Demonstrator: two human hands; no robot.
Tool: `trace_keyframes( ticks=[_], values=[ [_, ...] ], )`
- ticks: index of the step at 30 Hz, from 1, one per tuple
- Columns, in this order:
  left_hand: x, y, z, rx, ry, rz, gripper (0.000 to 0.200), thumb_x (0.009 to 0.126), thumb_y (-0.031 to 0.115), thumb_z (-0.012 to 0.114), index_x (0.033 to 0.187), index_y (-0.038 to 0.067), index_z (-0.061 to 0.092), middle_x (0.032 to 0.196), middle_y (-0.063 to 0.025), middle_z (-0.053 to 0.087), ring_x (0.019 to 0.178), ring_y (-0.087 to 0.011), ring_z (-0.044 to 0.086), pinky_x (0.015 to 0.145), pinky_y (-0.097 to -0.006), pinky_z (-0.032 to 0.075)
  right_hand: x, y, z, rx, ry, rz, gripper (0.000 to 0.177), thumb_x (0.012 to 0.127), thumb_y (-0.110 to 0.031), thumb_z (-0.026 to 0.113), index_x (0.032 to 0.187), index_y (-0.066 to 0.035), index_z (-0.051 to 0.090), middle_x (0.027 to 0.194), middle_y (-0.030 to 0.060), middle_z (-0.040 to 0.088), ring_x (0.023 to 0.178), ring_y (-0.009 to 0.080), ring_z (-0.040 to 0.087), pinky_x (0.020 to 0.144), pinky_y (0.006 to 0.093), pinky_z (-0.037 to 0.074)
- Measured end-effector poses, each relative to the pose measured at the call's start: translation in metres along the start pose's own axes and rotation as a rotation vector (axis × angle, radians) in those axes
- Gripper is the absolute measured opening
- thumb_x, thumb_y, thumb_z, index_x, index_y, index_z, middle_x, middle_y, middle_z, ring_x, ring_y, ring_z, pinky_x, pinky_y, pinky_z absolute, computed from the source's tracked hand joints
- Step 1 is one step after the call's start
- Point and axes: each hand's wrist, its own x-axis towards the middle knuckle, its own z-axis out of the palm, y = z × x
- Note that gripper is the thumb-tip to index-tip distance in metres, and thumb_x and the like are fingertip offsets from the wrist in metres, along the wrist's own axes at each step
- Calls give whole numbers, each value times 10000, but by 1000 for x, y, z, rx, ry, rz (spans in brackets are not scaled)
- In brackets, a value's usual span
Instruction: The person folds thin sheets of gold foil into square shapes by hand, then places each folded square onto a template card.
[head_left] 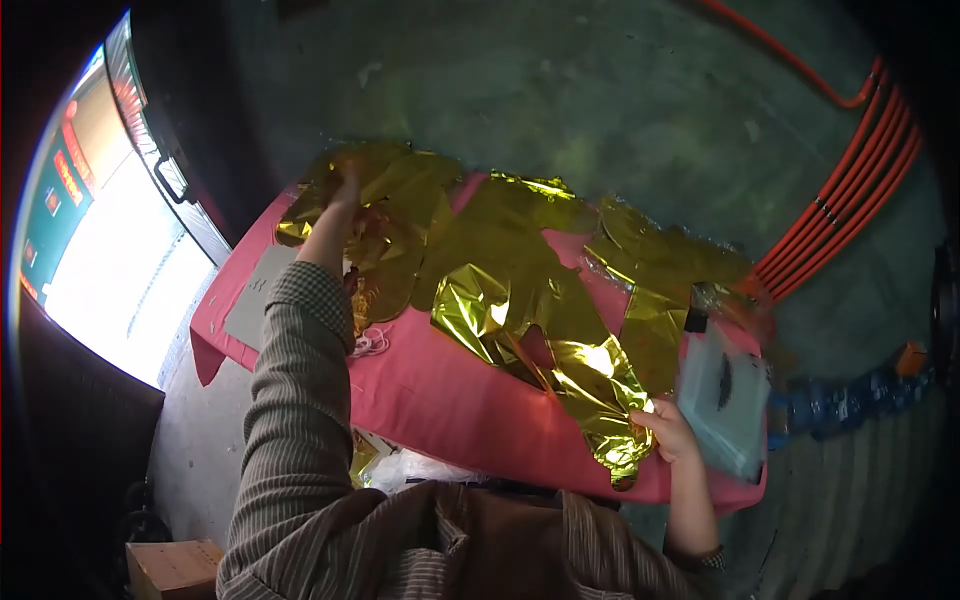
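A flat, uninflated gold foil balloon (490,240) with rounded ends and cut-out gaps lies creased across a pink-covered table (430,390). Near the front edge, my right hand (672,432) pinches a crumpled, shiny part of the foil between thumb and fingers. My left arm stretches to the far left end, where my left hand (345,182) touches the foil; its fingers blur into the gold there. More gold foil (675,265) spreads toward the right end. White string (371,342) lies beside my left forearm.
A grey flat sheet (258,300) lies at the table's left end, clear plastic packets (722,400) at the right. Orange pipes (835,190) run along the floor beyond. Blue bottles (840,405) stand right of the table, a cardboard box (175,568) at lower left.
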Motion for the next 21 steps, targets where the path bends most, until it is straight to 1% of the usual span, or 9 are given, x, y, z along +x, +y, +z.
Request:
trace_keyframes(
  ticks=[2,3,5,6,8,10,14,18,21],
  values=[
    [-93,72,-53,-197,-288,-250,782,827,716,352,1141,23,533,981,-125,614,873,-282,602,691,-354,491,-4,-7,2,-30,-3,38,130,856,-95,603,946,-13,646,838,5,644,700,70,578,640,222,461],
    [-84,66,-60,-321,-300,-170,625,824,665,468,1114,120,567,684,-48,559,533,-167,519,467,-290,412,-4,-4,-3,-43,-24,34,129,855,-97,604,944,-13,645,831,6,643,696,69,577,636,221,460],
    [-25,25,-52,88,-260,583,445,865,519,496,1086,147,600,636,-10,496,524,-152,489,494,-292,426,-5,-5,-11,-60,-51,54,129,853,-97,604,943,-12,641,811,4,639,689,68,576,633,216,458],
    [-116,75,-59,-216,-346,241,357,888,341,503,1136,98,589,729,-24,581,621,-144,554,583,-309,476,-6,-6,-11,-61,-34,41,131,853,-95,602,947,-12,640,808,3,638,689,69,576,633,216,458],
    [-158,71,-53,109,-452,606,373,901,269,535,1193,36,554,911,-67,641,815,-127,593,723,-299,493,-5,-7,-13,-82,-34,12,142,853,-94,599,962,-10,636,811,4,637,692,69,576,638,217,460],
    [-233,85,-48,446,-733,487,463,900,259,573,1273,0,482,1076,-105,626,934,-131,588,808,-281,476,-3,-16,-8,-98,-44,13,144,855,-99,600,960,-7,635,810,8,636,693,70,574,638,218,460],
    [-324,54,-29,306,-873,571,683,872,252,632,1412,21,283,1008,-72,627,911,-96,571,784,-251,464,8,-14,-13,-166,-50,28,119,851,-106,598,902,-2,628,772,7,622,664,66,557,604,220,447],
    [-344,42,-37,133,-823,452,752,783,92,722,1400,26,298,841,-5,565,898,-67,557,727,-226,461,15,-6,-9,-217,70,4,103,848,-93,582,854,-2,628,728,13,615,606,62,538,540,226,420],
    [-338,16,-60,-68,-928,295,563,780,23,692,1285,9,442,978,-16,611,947,-86,569,789,-238,479,17,4,-8,-165,156,-42,101,849,-96,584,856,-4,625,707,7,609,581,59,527,526,225,416]
  ],
)
